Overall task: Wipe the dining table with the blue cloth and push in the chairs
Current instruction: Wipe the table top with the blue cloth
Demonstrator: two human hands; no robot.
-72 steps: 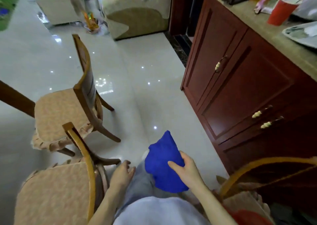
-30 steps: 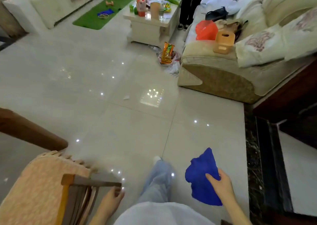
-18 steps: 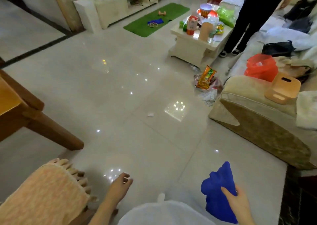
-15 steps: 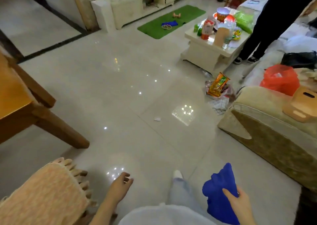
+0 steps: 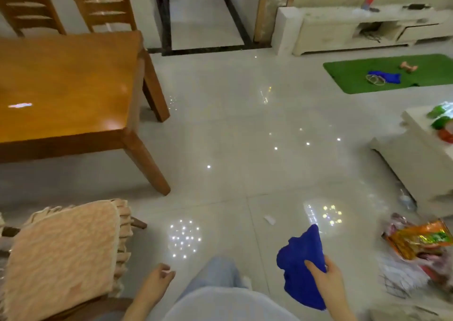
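The wooden dining table [image 5: 66, 80] fills the upper left, its near right corner and two legs in sight. A chair with a peach fringed cushion [image 5: 61, 254] stands at the lower left, apart from the table. Two more chairs [image 5: 105, 4] stand behind the table's far side. My right hand [image 5: 326, 275] grips the bunched blue cloth [image 5: 302, 269] low at the right, over the floor. My left hand [image 5: 158, 280] hangs empty with loosely curled fingers, just right of the cushioned chair.
A white coffee table [image 5: 421, 154] stands at the right edge, with snack bags [image 5: 419, 241] on the floor near it. A green mat [image 5: 389, 72] with small items lies at the far right. A white TV cabinet [image 5: 362, 30] lines the back wall. Glossy floor tiles stretch between.
The view has swung left: the sofa and the standing person are gone, and the dining table top has come into sight. Both hands hold their low positions, the right still gripping the cloth.
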